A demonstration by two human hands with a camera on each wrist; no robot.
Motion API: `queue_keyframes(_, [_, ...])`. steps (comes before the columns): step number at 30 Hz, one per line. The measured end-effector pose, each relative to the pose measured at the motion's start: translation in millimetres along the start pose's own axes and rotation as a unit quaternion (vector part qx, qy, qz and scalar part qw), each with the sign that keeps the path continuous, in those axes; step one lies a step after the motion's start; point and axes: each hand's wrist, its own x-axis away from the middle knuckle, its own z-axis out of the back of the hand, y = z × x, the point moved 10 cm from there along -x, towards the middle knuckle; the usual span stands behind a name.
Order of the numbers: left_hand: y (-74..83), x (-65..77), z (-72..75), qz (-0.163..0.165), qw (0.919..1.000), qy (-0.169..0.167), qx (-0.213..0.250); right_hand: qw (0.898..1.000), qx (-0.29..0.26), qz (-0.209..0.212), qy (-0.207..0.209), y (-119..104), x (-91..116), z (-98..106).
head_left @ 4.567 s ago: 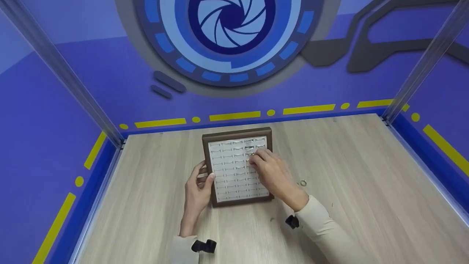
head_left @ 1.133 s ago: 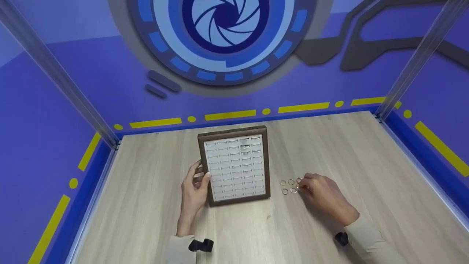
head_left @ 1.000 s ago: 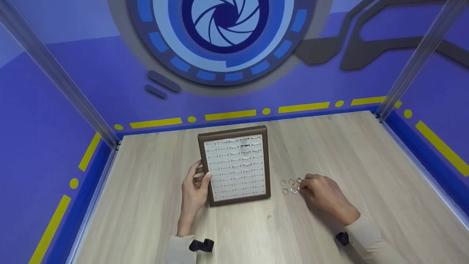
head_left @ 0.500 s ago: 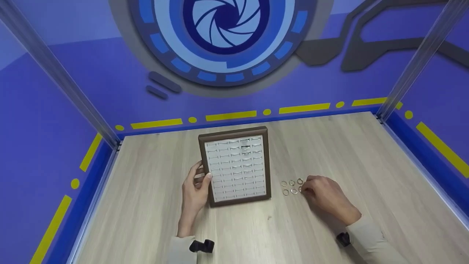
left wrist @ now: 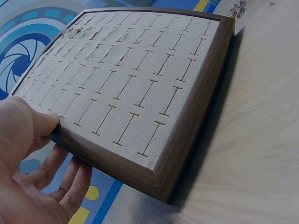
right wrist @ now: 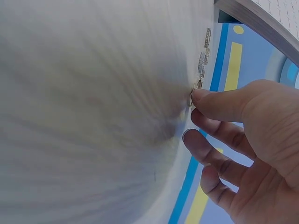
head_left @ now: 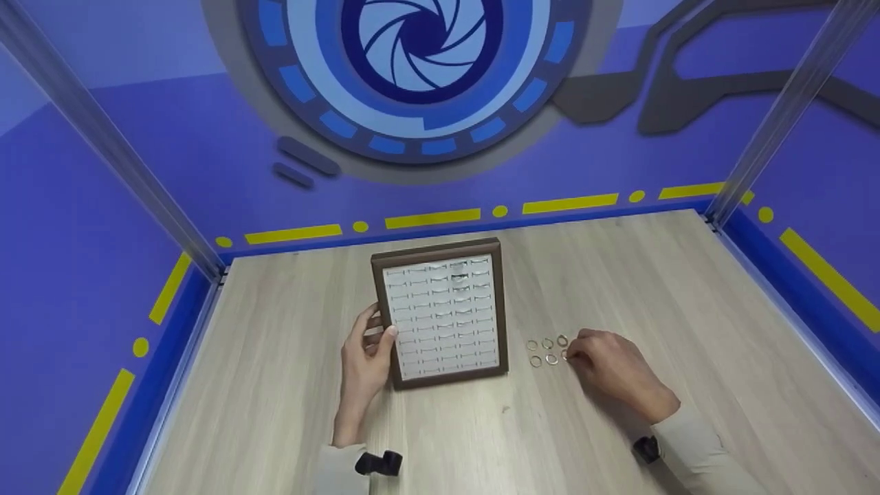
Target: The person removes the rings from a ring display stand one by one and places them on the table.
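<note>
At frame centre, the left hand (head_left: 365, 363) grips a brown-framed white slotted board (head_left: 448, 349), where I see silvery metal (head_left: 459, 278) left in upper slots, while lower right the right hand (head_left: 617, 368) pinches one of six gold-toned rings (head_left: 552, 355) already laid in two rows.

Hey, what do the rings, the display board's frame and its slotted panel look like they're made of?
The rings: probably metal, shiny, from their bright glints; solid or plated, I can't tell.
The frame: dark brown with a low sheen; streaks suggest wood, though a wood-look covering is possible.
The slotted panel: off-white, matte, faintly textured, perhaps leatherette or fabric.
</note>
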Motion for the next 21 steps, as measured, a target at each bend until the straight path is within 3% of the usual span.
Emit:
queue_keyframes(11, [-0.8,1.6,-0.7,0.005,1.0000,-0.001,0.002,1.000,-0.009,-0.018,0.007,-1,-6,12])
queue_keyframes(21, [0.3,1.2,-0.1,-0.002,1.0000,0.002,0.002,0.999,-0.025,0.001,0.044,-23,-20,32])
